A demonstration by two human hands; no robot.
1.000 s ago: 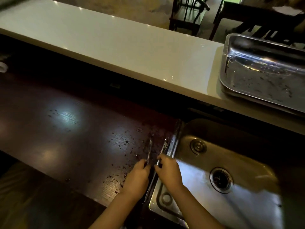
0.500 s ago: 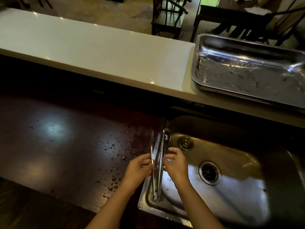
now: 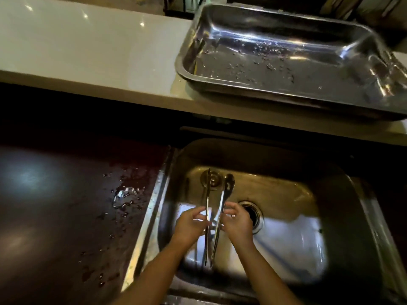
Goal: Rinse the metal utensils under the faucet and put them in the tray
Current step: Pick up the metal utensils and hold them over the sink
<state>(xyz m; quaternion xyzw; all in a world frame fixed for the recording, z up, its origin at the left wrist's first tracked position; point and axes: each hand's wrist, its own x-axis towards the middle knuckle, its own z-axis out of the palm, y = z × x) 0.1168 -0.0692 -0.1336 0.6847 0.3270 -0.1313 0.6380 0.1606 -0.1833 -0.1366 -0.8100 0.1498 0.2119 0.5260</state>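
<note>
Long metal tongs (image 3: 222, 199) hang over the steel sink (image 3: 343, 199), tips pointing away from me, hinge end near me. My left hand (image 3: 190, 225) pinches the left arm of the tongs; my right hand (image 3: 236, 223) pinches the right arm. The steel tray (image 3: 286, 84) sits on the white counter beyond the sink, wet with droplets and holding no utensils. No faucet shows in this view.
A dark wooden worktop (image 3: 66, 205) with water spots lies left of the sink. The white counter (image 3: 88, 47) runs across the back. The drain (image 3: 251, 214) is just right of my right hand; a smaller round fitting (image 3: 212, 179) sits behind the tongs.
Both hands have lifted the tongs off the worktop's edge and carried them right, over the sink basin. The view has shifted right and closer to the tray.
</note>
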